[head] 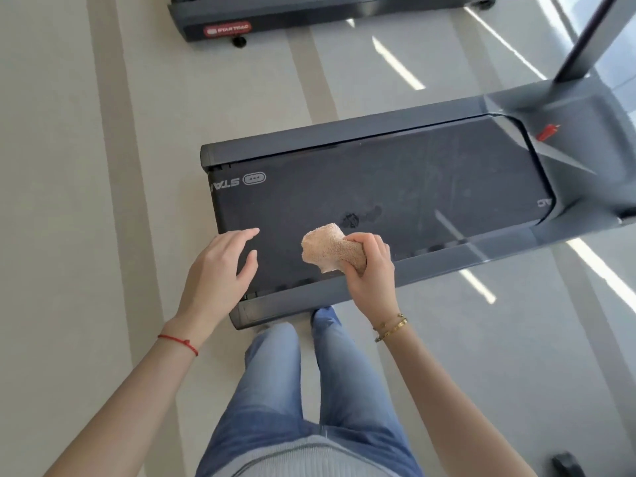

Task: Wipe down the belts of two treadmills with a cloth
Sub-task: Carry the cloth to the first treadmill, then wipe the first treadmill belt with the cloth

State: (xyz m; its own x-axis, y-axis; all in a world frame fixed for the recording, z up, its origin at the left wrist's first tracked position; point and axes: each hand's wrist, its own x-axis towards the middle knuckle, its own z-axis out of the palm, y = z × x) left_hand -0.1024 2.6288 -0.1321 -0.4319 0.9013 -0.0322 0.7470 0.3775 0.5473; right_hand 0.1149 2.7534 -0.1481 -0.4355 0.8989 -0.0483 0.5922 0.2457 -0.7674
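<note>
A treadmill lies across the floor in front of me, its black belt [395, 187] dusty, with a dark smudge [351, 220] near the middle. My right hand [370, 270] grips a bunched peach-coloured cloth [327, 249] above the belt's near edge, just short of the smudge. My left hand [220, 270] hovers over the belt's left end with fingers spread and relaxed, holding nothing. The rear end of a second treadmill [309, 18] shows at the top of the view.
The near side rail [430, 270] of the treadmill runs between me and the belt. Its upright post [585, 46] and motor cover [568, 108] rise at the right. Pale striped flooring [103, 166] surrounds both machines. A small dark object [568, 464] sits at bottom right.
</note>
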